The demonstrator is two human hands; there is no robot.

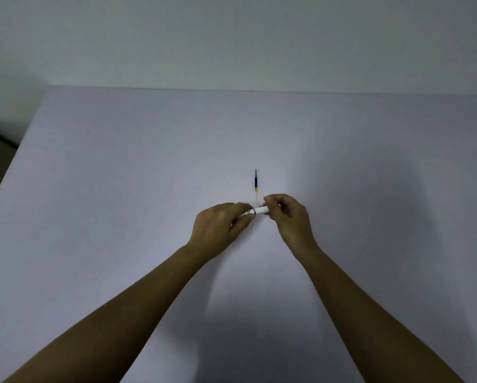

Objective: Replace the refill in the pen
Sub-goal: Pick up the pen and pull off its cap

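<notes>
Evidently the pen [259, 210] was being opened or closed at its joint: the left hand [220, 228] pinched one end of the white barrel, the right hand [287, 217] pinched the other, both closed on it just above the table [121, 189]. A refill [256, 186], dark towards the tip and pale behind, lay just beyond the hands, pointing away. Which it was I couldn't tell. Next, I judged, came a careful twist with both halves kept in line.
</notes>
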